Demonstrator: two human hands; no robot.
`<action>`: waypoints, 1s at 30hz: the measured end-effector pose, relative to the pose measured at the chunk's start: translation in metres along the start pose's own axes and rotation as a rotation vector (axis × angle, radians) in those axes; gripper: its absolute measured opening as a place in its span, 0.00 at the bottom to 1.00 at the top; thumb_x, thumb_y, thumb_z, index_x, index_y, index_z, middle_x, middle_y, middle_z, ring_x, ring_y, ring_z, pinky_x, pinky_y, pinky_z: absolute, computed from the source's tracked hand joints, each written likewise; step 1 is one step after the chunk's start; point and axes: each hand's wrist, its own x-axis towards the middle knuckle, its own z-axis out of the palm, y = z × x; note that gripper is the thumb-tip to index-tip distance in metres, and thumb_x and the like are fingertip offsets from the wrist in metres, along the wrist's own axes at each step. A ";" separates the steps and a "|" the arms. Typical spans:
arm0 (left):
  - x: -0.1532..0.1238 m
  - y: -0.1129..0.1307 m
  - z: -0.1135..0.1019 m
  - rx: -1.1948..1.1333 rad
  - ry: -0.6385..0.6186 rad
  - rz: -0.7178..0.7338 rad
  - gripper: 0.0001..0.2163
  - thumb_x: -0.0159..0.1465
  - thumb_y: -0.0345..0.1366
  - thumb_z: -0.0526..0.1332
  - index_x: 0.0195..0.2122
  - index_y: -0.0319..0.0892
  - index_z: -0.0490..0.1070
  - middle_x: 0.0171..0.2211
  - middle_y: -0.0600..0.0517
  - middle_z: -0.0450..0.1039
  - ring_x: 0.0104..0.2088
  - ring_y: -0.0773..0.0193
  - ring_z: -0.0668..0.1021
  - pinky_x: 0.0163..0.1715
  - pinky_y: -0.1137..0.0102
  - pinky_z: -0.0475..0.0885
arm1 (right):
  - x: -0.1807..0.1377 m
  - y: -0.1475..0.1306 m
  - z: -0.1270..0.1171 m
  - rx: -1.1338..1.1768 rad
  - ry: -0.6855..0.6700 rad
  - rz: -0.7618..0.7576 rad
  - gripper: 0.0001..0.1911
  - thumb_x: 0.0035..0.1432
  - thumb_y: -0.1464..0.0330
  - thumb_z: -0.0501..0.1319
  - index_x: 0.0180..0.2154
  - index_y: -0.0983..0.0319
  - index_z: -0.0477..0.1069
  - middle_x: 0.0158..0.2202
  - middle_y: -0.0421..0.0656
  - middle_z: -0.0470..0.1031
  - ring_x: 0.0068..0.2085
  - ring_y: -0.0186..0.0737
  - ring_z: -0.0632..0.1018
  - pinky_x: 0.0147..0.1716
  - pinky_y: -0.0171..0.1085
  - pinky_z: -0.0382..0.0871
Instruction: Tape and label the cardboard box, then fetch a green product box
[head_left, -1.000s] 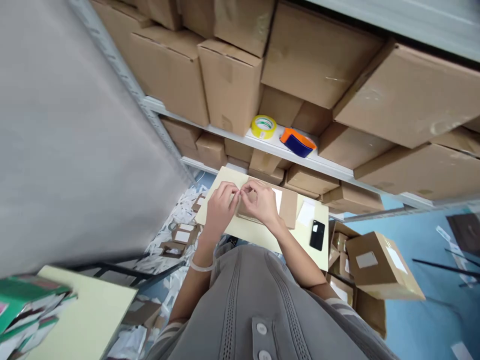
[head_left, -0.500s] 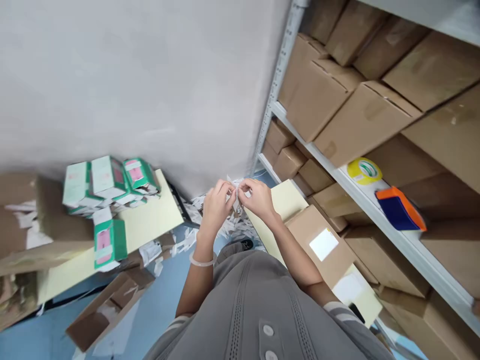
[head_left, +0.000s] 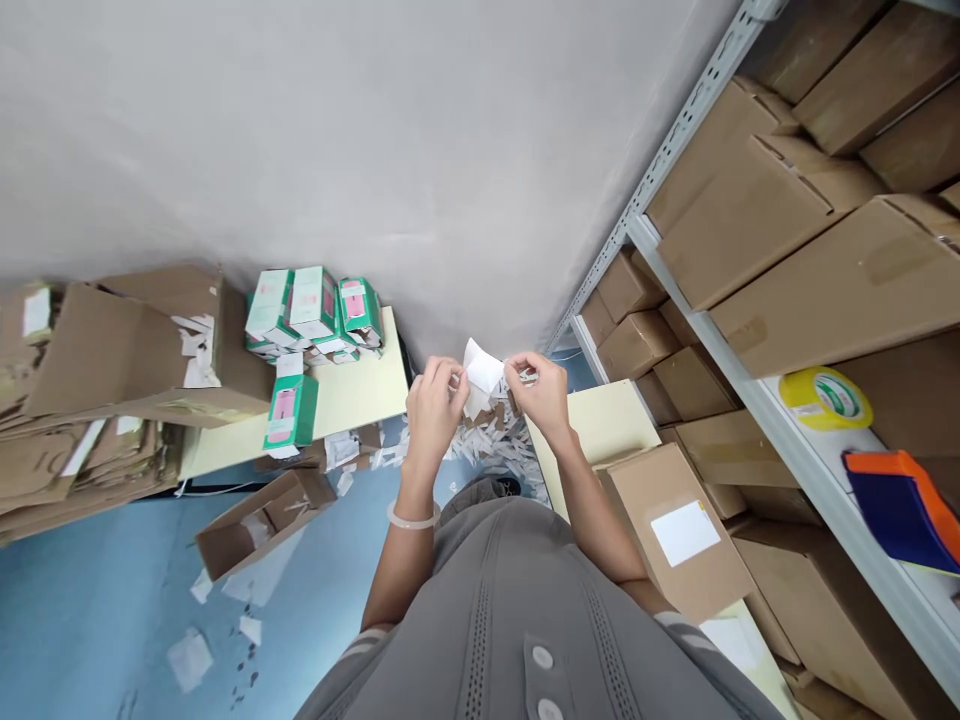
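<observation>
My left hand (head_left: 433, 408) and my right hand (head_left: 541, 392) are raised in front of me, both pinching a small white paper slip (head_left: 482, 371) stretched between them. The left hand grips its left edge and the right hand its right edge. A pale bangle (head_left: 411, 517) circles my left wrist. Below the hands lies a heap of white paper scraps (head_left: 491, 448) on the blue floor. A brown cardboard box with a white label (head_left: 670, 530) sits on a pale yellow table (head_left: 600, 425) to my right.
A metal shelf (head_left: 757, 400) on the right holds cardboard boxes, a yellow tape roll (head_left: 825, 398) and an orange-blue tape dispenser (head_left: 900, 505). Green-white boxes (head_left: 311, 315) stand on another yellow table at left, beside flattened cartons (head_left: 97, 370). An open carton (head_left: 259, 515) lies on the floor.
My view has swung left, away from the shelf toward the grey wall. My hands lifted off the box on the table and now pull a white slip apart between them.
</observation>
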 end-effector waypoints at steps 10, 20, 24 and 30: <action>0.009 -0.018 0.003 0.039 0.052 -0.032 0.05 0.68 0.35 0.54 0.36 0.45 0.68 0.39 0.50 0.71 0.35 0.63 0.75 0.38 0.68 0.66 | -0.001 0.016 -0.035 -0.008 0.173 0.060 0.08 0.57 0.66 0.56 0.30 0.59 0.73 0.29 0.39 0.77 0.33 0.38 0.76 0.38 0.36 0.68; 0.016 -0.032 0.007 0.076 0.103 -0.088 0.05 0.67 0.35 0.55 0.36 0.45 0.68 0.39 0.50 0.70 0.34 0.63 0.74 0.36 0.69 0.66 | -0.005 0.048 -0.073 -0.060 0.366 0.168 0.09 0.57 0.64 0.57 0.30 0.59 0.74 0.29 0.40 0.78 0.33 0.39 0.77 0.37 0.37 0.69; 0.020 -0.033 0.010 0.064 0.127 -0.109 0.05 0.67 0.36 0.55 0.36 0.45 0.68 0.39 0.50 0.69 0.34 0.64 0.74 0.36 0.70 0.66 | -0.008 0.053 -0.084 -0.071 0.409 0.190 0.09 0.56 0.64 0.57 0.30 0.60 0.74 0.29 0.41 0.78 0.33 0.39 0.76 0.37 0.37 0.70; 0.025 -0.032 0.013 0.037 0.144 -0.115 0.04 0.67 0.37 0.55 0.36 0.45 0.67 0.40 0.50 0.69 0.34 0.64 0.74 0.37 0.70 0.67 | -0.013 0.060 -0.098 -0.085 0.480 0.226 0.10 0.56 0.63 0.57 0.30 0.60 0.74 0.29 0.41 0.78 0.32 0.39 0.76 0.36 0.37 0.69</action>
